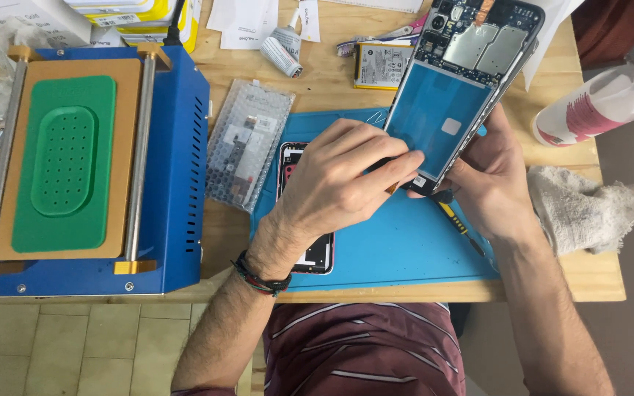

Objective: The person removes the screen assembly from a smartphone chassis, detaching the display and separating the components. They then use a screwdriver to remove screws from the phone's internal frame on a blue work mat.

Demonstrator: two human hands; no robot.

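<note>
I note a matt blue mat [405, 249], bare wooden table [332, 88], and rough white cloth [588, 209].

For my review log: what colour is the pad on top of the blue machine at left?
Green pad, with a dotted recess, seen in the head view.

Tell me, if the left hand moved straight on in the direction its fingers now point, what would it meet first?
The left hand points right and slightly up; its fingertips already lie at the lower end of the opened phone, so it would meet that first, then probably the right hand holding it.
</note>
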